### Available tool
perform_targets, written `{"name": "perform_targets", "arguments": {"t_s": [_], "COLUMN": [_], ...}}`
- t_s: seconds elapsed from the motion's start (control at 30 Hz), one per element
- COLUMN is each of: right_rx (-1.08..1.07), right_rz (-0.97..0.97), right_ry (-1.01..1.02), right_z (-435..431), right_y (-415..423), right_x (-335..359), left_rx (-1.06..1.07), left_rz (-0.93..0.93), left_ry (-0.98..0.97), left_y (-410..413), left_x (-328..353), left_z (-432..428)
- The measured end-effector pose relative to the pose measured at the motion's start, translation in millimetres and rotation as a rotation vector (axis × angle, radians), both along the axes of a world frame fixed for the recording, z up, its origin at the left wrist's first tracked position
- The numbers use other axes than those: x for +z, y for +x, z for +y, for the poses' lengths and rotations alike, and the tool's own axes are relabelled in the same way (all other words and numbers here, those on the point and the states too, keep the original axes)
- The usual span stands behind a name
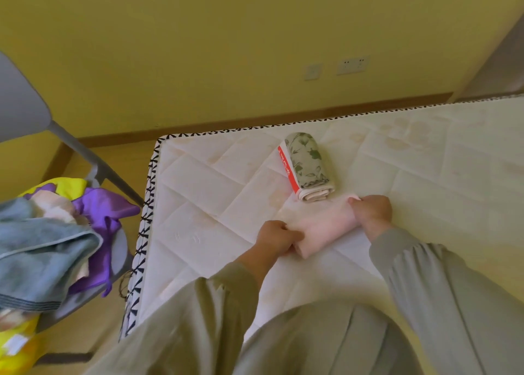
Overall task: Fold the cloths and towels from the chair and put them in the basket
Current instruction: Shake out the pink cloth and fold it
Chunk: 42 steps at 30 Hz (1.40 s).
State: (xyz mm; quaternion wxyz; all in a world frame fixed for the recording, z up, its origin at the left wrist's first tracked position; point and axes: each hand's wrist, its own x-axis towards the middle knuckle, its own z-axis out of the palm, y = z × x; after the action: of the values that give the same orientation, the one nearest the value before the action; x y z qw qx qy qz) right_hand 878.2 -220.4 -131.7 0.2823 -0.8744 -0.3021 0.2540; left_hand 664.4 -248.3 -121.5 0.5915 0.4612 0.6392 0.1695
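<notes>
Both hands — left hand (279,234), right hand (373,211) — grip the ends of the pink cloth (326,230), pressing it flat to keep its fold. Just past them sits a folded cloth (307,165).

Folded floral cloth (307,166) lies just beyond; mattress (425,176) rightward bare.
</notes>
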Motion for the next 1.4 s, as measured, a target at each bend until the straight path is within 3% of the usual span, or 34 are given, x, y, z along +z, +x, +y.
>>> {"name": "perform_targets", "arguments": {"t_s": [0.17, 0.47, 0.63, 0.7, 0.83, 1.0, 1.4], "right_rx": [-0.066, -0.135, -0.107, -0.091, 0.078, 0.386, 0.760], "right_rz": [-0.052, -0.106, -0.174, -0.305, -0.641, -0.762, -0.683], "right_ry": [0.018, 0.044, -0.043, -0.080, 0.090, 0.266, 0.322], "right_z": [7.2, 12.5, 13.9, 12.0, -3.3, -14.8, -23.2], "right_y": [24.5, 34.5, 31.3, 25.2, 6.2, -38.6, -202.5], "right_x": [-3.2, -13.4, -17.9, -13.1, -5.0, 19.7, 67.8], "left_rx": [0.134, 0.219, 0.117, 0.067, 0.069, 0.125, -0.071], "left_rz": [0.006, 0.016, 0.135, 0.167, 0.021, -0.022, 0.439], "left_ry": [0.084, 0.022, 0.103, 0.136, 0.074, 0.120, 0.635], "left_y": [32.8, 59.1, 59.1, 53.6, 41.8, 15.9, -164.0], "left_x": [-3.8, -15.2, -21.0, -22.0, -18.0, 1.8, 53.2], "left_z": [18.0, 37.1, 39.3, 40.9, 36.6, 27.6, -19.8]}}
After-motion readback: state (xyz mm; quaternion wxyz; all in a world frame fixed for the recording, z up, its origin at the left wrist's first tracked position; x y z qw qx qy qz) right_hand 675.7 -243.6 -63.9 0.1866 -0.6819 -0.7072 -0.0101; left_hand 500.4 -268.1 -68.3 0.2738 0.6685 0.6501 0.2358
